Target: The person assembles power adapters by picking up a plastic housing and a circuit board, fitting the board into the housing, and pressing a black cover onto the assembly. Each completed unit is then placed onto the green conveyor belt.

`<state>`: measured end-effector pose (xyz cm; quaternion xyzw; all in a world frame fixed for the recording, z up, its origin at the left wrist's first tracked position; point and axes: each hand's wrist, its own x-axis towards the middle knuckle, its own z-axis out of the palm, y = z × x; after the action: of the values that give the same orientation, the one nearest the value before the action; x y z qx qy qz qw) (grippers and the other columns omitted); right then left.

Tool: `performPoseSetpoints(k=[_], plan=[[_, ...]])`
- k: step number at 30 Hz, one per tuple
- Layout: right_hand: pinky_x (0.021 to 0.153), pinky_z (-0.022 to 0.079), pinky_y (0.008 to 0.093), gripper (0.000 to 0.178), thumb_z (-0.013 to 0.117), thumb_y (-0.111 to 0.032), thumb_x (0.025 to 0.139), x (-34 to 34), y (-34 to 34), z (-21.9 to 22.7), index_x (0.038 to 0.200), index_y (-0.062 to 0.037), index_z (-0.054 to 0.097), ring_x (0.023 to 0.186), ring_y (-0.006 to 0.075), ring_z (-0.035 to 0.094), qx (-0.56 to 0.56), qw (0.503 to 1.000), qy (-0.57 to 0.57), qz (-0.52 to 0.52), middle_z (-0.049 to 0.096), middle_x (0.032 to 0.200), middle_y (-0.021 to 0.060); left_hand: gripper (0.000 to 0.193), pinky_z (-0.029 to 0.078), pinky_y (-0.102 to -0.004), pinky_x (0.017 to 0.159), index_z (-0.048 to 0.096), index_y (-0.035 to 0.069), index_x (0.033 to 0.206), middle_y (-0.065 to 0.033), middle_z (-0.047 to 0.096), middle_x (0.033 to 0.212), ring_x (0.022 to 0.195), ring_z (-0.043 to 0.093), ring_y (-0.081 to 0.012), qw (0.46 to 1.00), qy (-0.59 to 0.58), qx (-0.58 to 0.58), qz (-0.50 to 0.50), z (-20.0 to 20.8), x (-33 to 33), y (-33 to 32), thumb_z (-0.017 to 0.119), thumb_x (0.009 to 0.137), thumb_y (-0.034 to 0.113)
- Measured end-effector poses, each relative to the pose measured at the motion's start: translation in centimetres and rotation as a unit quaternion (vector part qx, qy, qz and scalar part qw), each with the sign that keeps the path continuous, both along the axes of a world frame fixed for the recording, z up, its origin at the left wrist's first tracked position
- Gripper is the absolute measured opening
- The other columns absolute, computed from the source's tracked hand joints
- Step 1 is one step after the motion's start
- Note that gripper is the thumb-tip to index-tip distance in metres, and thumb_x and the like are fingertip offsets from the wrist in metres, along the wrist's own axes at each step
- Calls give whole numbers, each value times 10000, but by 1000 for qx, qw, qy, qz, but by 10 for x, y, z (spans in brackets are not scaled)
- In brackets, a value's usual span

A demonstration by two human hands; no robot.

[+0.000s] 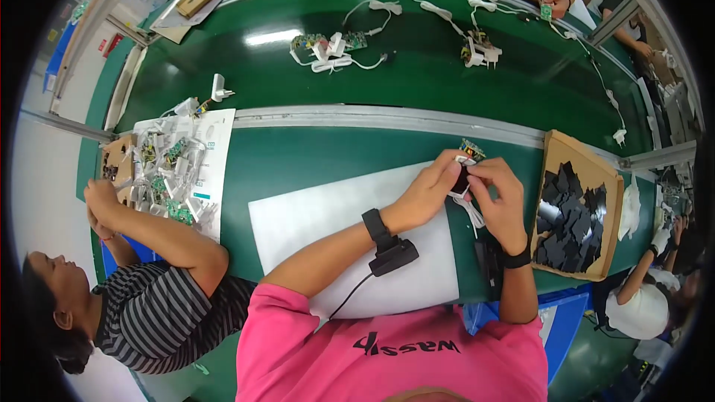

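Observation:
Right of the middle, my left hand (430, 187) grips a small white charger housing (460, 192) from the left side. A dark black sheet piece (459, 179) lies against the housing, partly covered by my fingers. My right hand (500, 192) comes in from the right, its thumb and fingertips pinched at the edge of that black piece. Just beyond my fingertips a small circuit board (472, 149) with yellow parts shows. A bundled white cable (471, 214) hangs below the housing.
A cardboard tray (612, 212) of black sheet pieces (570, 219) lies at the right. White foam (298, 231) covers the table's middle. At the left, a striped-shirted co-worker (160, 298) reaches beside piled chargers and boards (175, 167). Beyond a metal rail (335, 114) are cabled boards (328, 50).

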<state>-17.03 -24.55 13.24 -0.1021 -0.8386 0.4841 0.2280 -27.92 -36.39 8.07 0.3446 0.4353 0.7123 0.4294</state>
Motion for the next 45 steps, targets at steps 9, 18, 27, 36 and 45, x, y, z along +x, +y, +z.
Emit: performPoseSetpoints(k=[9, 18, 27, 36, 45], plan=[[706, 476, 293, 237, 642, 78, 772, -2, 19, 0, 990, -11, 664, 821, 217, 574, 92, 996, 6, -6, 529, 1022, 120, 235, 478, -256, 770, 437, 2, 1201, -76, 582, 923, 820, 574, -119, 1000, -6, 2, 30, -4, -2, 16, 423, 997, 118], [973, 400, 380, 488, 512, 121, 759, 8, 23, 14, 1212, -48, 576, 1166, 332, 485, 234, 970, -59, 30, 523, 1240, 145, 230, 522, -288, 669, 442, 40, 1202, -96, 653, 813, 734, 659, -158, 994, 103, -19, -33, -1, 8, 6, 405, 975, 40], [972, 399, 447, 366, 564, 107, 667, 17, 12, 29, 992, -59, 599, 1200, 333, 460, 480, 875, -31, -53, 523, 1260, 118, 220, 512, -304, 614, 492, 72, 1169, -91, 658, 827, 688, 653, -178, 975, 200, -85, 34, 11, 9, -7, 465, 951, 77], [760, 499, 360, 295, 666, -131, 744, -10, -6, 8, 1031, -81, 626, 902, 267, 609, 366, 927, 40, 76, 600, 1066, 98, 185, 461, -333, 826, 568, 12, 1071, -104, 598, 1004, 920, 567, -207, 934, 178, -100, 294, -15, -18, -8, 522, 955, 148], [780, 518, 363, 236, 657, -148, 822, 13, 2, 8, 1031, -43, 626, 988, 273, 608, 147, 980, 21, 132, 575, 1179, 96, 284, 491, -292, 775, 429, 59, 1248, -118, 603, 1009, 892, 589, -153, 974, -26, -70, 214, 13, 0, 1, 454, 1008, 208]])
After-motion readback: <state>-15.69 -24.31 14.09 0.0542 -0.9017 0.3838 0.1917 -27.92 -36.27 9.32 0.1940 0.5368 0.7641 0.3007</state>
